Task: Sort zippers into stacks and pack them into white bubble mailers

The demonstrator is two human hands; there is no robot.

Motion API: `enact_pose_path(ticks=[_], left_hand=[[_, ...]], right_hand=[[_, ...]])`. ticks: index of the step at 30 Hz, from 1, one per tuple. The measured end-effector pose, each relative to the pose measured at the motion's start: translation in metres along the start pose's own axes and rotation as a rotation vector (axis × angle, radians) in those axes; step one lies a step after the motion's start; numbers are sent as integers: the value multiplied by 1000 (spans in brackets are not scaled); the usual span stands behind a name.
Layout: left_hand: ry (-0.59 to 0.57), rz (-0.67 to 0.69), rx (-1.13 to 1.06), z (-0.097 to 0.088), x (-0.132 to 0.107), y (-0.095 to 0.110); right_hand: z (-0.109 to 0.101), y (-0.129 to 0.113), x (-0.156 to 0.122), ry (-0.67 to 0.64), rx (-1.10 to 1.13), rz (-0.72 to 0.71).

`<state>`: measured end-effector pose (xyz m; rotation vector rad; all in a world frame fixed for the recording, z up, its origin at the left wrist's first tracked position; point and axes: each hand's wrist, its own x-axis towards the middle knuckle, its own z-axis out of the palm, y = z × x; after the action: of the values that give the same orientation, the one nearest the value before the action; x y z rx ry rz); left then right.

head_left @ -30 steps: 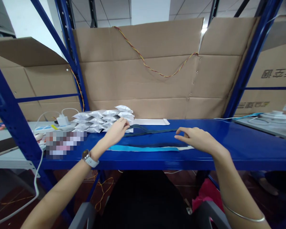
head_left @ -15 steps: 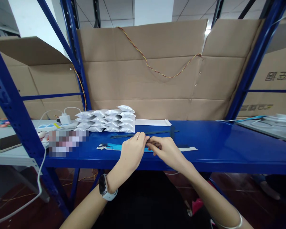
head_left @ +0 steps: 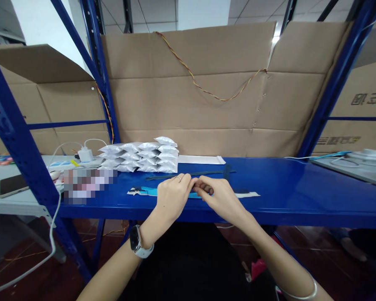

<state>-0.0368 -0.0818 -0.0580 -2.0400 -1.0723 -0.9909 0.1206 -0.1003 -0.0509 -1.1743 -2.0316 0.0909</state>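
Blue steel tabletop (head_left: 301,209) carries the work. All places are given rel. to the blue strip (head_left: 150,192), which lies flat and lengthwise on the tabletop, w/ a white backing strip (head_left: 247,195) showing past its right end. Mid-section of the blue strip is hidden by the hands.

L hand (head_left: 172,196): fingers curled, nearly closed, held over the blue strip. R hand (head_left: 217,196): fingers bent into a near-closed pinch, just beside L hand, over the same section. A dark edge shows btwn the two hands; cannot tell if either hand has hold of it or of the blue strip.

Behind the blue strip, just beyond the hands: dark teal strap (head_left: 188,174), lying lengthwise, w/ a short cross-piece at its right end. Further back: white card (head_left: 200,159). Back and left of the blue strip: stack of silver-white sachets (head_left: 138,159).

Step in hand (judged): close two-hand finger work at mid-section of the blue strip. Next move calls for a firm, confirmed pinch, w/ the blue strip kept flat.
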Motion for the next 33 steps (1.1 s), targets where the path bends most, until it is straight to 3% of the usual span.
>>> enact_pose_path(ticks=[13,20,26,33], left_hand=[[111,76,26,-4,3,-12],[148,-135,110,-30,10,-61],[335,-253,198,-36,13,-102],[383,-399,269,-54,8,-143]], right_hand=[[-10,6,1,4,-259,30],[-36,38,9,59,-352,186],[-56,57,9,103,-412,292],[-82,86,3,169,-488,340]])
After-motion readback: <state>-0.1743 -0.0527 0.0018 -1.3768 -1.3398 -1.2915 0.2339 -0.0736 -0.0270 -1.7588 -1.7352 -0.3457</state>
